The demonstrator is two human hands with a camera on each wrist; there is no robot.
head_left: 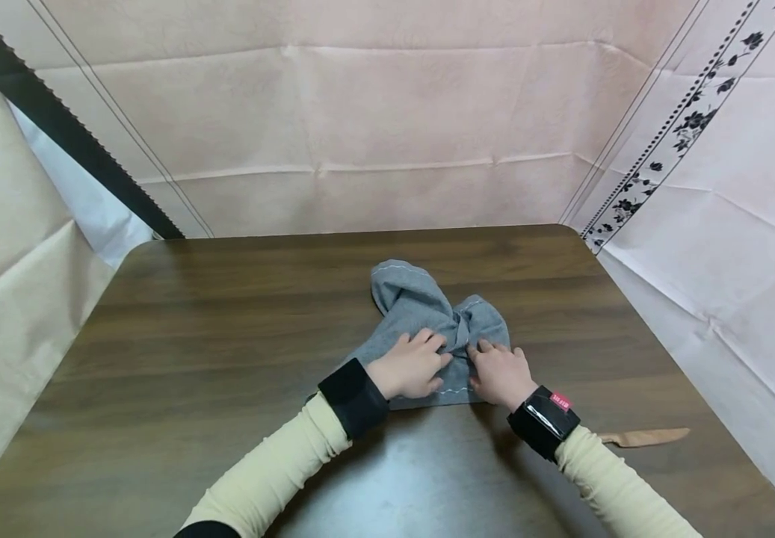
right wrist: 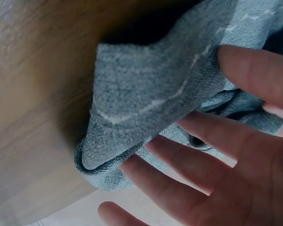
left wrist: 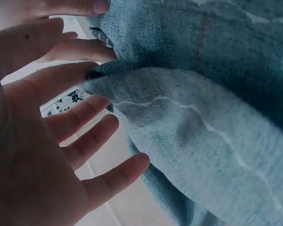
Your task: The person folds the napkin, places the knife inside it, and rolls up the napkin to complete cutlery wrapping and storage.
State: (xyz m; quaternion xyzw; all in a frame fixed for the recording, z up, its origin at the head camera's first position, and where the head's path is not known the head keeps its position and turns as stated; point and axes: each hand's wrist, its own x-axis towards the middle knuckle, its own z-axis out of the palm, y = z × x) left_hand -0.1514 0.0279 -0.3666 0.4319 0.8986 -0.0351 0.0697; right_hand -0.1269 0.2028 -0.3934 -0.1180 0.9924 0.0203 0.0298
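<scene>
A grey-blue cloth (head_left: 403, 299) with a white stitched line along its edges lies bunched and folded on the table, gathered in the middle with two lobes at the far side. Over its left part is my left hand (head_left: 412, 365), fingers spread and nearly straight. In the left wrist view its fingertips (left wrist: 111, 123) reach the cloth's stitched edge (left wrist: 198, 117). My right hand (head_left: 503, 373) holds the near right part. The right wrist view shows that thumb (right wrist: 247, 70) on top of a cloth fold (right wrist: 132, 84), the other fingers underneath.
A wooden knife (head_left: 649, 437) lies on the brown wooden table (head_left: 178, 359), beside my right forearm. Pale creased sheets (head_left: 387, 112) hang behind the table and at both sides. One has a black floral border (head_left: 686, 131).
</scene>
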